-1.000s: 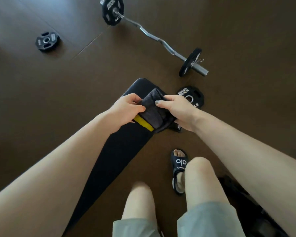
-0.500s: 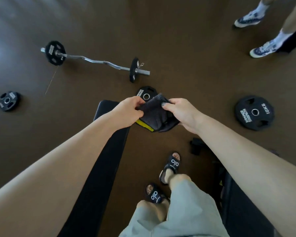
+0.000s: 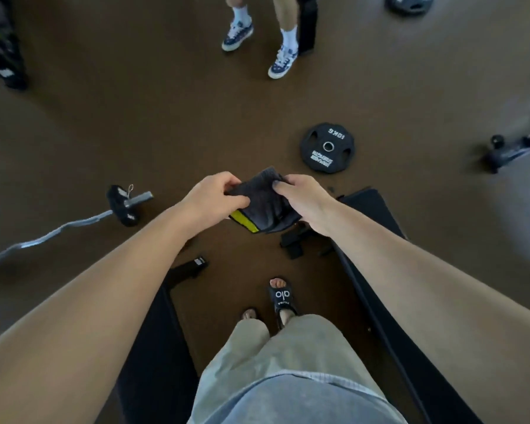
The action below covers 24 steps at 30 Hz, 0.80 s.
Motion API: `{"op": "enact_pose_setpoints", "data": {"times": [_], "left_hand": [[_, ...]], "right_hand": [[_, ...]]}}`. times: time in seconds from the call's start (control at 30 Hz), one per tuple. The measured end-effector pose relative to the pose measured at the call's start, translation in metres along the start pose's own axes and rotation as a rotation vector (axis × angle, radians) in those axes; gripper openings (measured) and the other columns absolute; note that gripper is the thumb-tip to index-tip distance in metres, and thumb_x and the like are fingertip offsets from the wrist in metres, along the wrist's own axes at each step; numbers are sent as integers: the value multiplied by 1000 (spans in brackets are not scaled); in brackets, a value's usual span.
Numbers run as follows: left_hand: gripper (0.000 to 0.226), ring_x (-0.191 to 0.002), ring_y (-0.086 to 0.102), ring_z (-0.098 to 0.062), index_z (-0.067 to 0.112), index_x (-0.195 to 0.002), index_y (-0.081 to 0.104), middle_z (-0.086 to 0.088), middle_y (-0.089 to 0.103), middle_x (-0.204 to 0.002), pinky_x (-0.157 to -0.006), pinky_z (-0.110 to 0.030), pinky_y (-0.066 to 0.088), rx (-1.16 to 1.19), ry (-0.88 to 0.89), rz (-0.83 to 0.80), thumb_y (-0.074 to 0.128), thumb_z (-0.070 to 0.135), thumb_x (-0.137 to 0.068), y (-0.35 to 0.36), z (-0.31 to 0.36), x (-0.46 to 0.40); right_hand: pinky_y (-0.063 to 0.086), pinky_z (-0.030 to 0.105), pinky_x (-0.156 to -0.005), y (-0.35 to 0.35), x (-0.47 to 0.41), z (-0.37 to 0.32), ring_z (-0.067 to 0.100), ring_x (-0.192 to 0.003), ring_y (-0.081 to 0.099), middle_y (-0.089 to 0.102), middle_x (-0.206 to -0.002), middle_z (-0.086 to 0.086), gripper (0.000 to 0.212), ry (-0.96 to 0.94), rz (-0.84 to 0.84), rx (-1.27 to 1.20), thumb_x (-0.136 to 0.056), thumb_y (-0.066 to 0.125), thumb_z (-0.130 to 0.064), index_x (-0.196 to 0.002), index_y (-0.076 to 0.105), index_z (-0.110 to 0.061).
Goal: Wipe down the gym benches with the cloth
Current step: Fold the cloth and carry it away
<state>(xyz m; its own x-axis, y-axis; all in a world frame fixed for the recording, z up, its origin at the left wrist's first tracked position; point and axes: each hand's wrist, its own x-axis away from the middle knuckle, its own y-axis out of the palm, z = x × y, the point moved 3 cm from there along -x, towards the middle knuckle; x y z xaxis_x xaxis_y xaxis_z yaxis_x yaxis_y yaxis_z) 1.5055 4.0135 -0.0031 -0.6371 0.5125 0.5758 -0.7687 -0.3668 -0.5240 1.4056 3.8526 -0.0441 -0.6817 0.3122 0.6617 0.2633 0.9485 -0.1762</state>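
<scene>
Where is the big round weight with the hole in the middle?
In the head view the weight plate lies flat on the brown floor, up and to the right of the right hand that holds the cloth, just beyond the right bench's far end.

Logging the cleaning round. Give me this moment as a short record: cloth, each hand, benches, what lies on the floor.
cloth: dark cloth with yellow edge, held up, touching no bench
left hand: left hand grips the cloth's left side
right hand: right hand grips its right side
benches: left bench and right bench, both black
floor: weight plate, curl bar
</scene>
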Motion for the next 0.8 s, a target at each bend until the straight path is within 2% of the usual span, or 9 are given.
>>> {"op": "enact_pose_setpoints", "data": {"times": [0.17,0.3,0.37,0.47,0.6,0.7,0.8], "left_hand": [[37,-104,69,-27,18,-116,64,-7,70,-109,-92,-49,60,20,111,-187,81,11,-84,35,59,-14],[38,-107,65,-26,24,-112,62,-5,67,-112,-92,-46,58,-83,229,-327,77,6,-82,82,98,-4],[38,-108,64,-27,22,-114,63,-6,66,-114,-86,-41,55,-133,290,-394,76,7,-81,111,115,10],[36,-105,63,-26,20,-115,64,-6,66,-111,-79,-35,53,-218,370,-504,72,7,-82,163,142,41],[34,-105,62,-25,24,-111,64,-4,67,-109,-88,-40,54,-334,475,-624,68,9,-80,241,175,98],[35,-101,60,-21,21,-116,62,-4,64,-110,-80,-34,53,-420,543,-718,65,8,-83,304,191,150],[35,-106,62,-26,22,-112,63,-5,65,-109,-93,-45,57,-494,608,-789,66,7,-81,368,199,205]], "right_hand": [[51,55,-102,-49,46,32,29,-111,66,70,-116,10,27,20,262,-251,-106,50,-32,-113,67,-13],[53,53,-101,-67,108,71,22,-110,65,70,-115,2,21,27,458,-428,-107,49,-34,-109,67,-23],[53,53,-101,-74,143,94,23,-109,65,69,-116,3,19,32,562,-496,-107,49,-34,-107,66,-25],[54,51,-100,-84,197,129,21,-108,65,69,-115,2,17,51,710,-593,-107,48,-33,-101,64,-30],[59,46,-93,-98,275,186,21,-106,65,68,-113,0,17,86,908,-711,-108,47,-33,-101,62,-30],[60,48,-91,-102,334,237,23,-107,67,70,-113,2,17,91,1035,-827,-107,48,-33,-105,64,-27],[60,51,-91,-103,394,293,25,-105,69,72,-113,6,18,88,1144,-944,-107,50,-31,-105,66,-24]]}}
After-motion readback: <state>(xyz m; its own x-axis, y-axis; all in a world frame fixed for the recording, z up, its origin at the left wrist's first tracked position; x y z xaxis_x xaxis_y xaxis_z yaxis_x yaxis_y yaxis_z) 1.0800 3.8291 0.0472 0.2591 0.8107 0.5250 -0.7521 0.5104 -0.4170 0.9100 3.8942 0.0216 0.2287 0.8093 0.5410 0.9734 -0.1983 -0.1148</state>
